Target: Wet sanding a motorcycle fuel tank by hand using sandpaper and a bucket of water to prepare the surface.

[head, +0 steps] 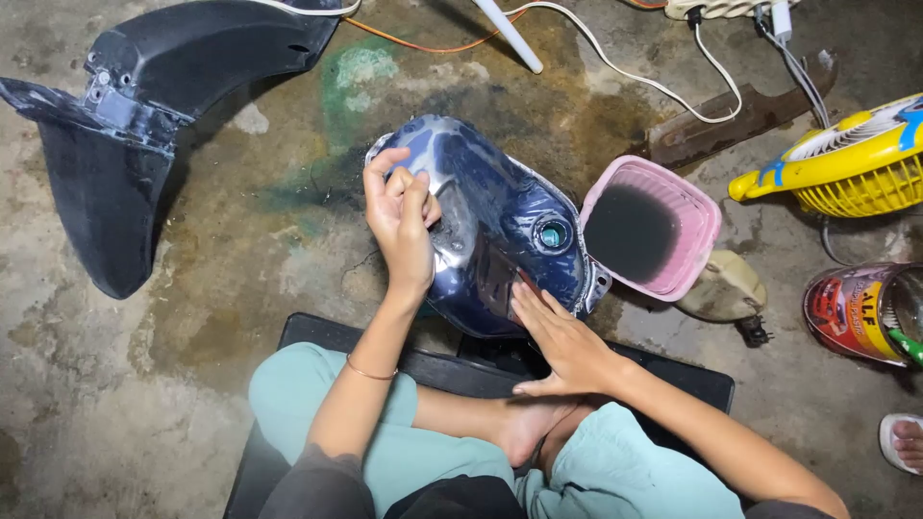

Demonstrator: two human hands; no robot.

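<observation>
A dark blue motorcycle fuel tank (505,207) lies on the concrete floor in front of my crossed legs, its filler hole (554,234) facing up. My left hand (399,226) is closed on a small dark pad, likely sandpaper (444,231), pressed on a dull grey patch of the tank's left side. My right hand (558,336) lies flat, fingers spread, on the tank's near edge, steadying it. Bare metal shows along the tank's upper rim.
A pink square tub (697,240) of dark water stands right of the tank. A black plastic fender (125,125) lies at upper left. A yellow fan (846,163), a tin can (856,312), cables and a rusty metal piece (731,120) are at right. I sit on a black mat (317,336).
</observation>
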